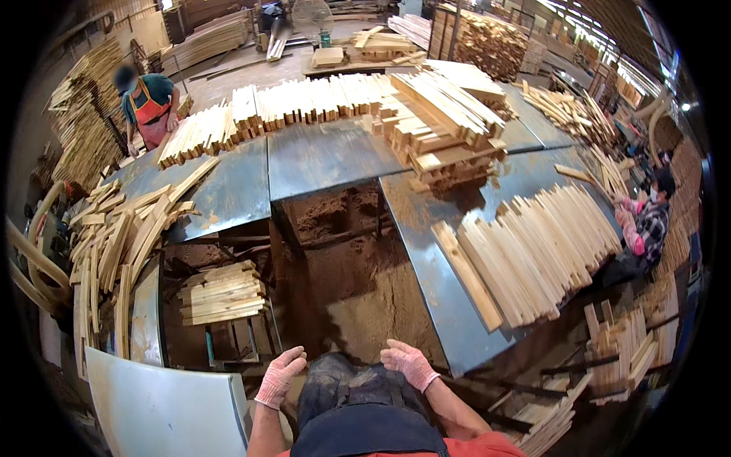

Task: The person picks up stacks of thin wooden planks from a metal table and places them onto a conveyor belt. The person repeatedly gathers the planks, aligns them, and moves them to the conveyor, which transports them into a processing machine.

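Both gloved hands, left [279, 375] and right [410, 364], rest open, holding nothing. Nearest: fanned pale wooden slats [533, 255] on grey metal table [320, 156], right of sawdust pit [350, 266]. Light, stiff, likely splintery; grip mid-length.

left hand [280, 375] palm hidden, perhaps empty, elbows cut by lower edge

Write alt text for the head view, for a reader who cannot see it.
Seen from above, a person's gloved left hand and right hand rest on their dark-trousered knees, holding nothing, before a sawdust heap. Grey metal tables around it carry rows and stacks of pale wooden slats. Two other people work at the far left and right edges.
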Motion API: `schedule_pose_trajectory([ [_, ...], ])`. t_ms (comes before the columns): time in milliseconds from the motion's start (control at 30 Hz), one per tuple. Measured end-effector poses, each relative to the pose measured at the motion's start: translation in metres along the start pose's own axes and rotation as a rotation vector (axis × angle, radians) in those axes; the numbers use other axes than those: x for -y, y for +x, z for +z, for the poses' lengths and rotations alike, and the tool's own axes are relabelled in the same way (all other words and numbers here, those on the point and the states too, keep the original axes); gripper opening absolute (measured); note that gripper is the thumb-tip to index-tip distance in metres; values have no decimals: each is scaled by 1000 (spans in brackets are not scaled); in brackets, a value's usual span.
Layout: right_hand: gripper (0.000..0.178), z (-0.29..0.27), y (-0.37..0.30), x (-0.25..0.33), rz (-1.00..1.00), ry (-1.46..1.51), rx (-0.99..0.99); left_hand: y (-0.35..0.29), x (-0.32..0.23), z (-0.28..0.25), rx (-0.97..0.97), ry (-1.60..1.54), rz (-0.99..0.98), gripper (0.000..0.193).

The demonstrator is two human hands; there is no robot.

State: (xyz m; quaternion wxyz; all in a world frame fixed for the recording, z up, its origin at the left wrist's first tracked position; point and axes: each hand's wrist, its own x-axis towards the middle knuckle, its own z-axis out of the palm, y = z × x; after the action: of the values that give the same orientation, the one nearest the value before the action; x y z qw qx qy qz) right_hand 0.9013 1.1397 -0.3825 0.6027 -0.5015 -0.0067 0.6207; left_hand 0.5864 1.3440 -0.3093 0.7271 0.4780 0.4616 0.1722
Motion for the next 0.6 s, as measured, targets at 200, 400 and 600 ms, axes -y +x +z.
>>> schedule_pose_trajectory([
  [200,59,34,137,68,-30,-23,-43,143,-45,-39,-47,1,-37,61],
  [400,61,122,259,199,-85,-160,-59,335,-103,-83,-47,374,102,63],
  [600,73,163,395,255,-54,-227,-41,461,-218,-80,46,315,102,64],
])
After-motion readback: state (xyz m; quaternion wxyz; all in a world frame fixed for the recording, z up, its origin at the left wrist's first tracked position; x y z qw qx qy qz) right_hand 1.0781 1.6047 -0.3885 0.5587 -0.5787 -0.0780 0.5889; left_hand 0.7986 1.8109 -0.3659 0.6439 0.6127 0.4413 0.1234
